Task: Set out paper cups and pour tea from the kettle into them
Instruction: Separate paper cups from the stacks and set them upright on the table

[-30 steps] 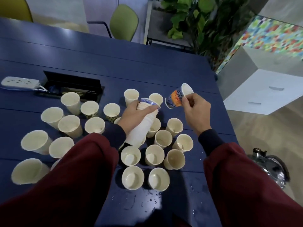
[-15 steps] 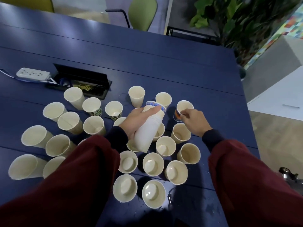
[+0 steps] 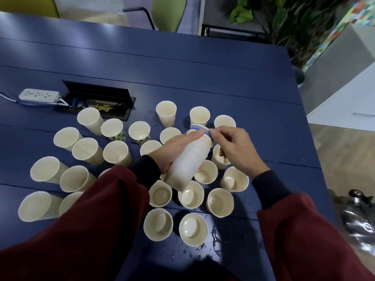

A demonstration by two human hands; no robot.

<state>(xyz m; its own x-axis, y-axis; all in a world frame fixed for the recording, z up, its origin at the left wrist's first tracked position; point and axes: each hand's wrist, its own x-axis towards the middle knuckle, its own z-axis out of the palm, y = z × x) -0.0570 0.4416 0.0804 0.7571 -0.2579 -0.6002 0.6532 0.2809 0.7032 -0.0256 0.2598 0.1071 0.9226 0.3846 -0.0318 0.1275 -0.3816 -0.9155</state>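
My left hand [image 3: 172, 151] wraps the cup stack [image 3: 188, 163], my right hand [image 3: 235, 149] fingers [image 3: 215, 132] pinch its top cup [image 3: 199, 128]; a jerky pull could free two or topple standing cups [image 3: 205, 173].

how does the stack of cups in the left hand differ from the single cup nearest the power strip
The stack of cups is held tilted above the table in the grip of the left hand; the single cup stands mouth up on it. The stack is several nested cups, its blue-printed top cup pinched by the right hand; the single cup is alone and untouched. Both are cream paper.
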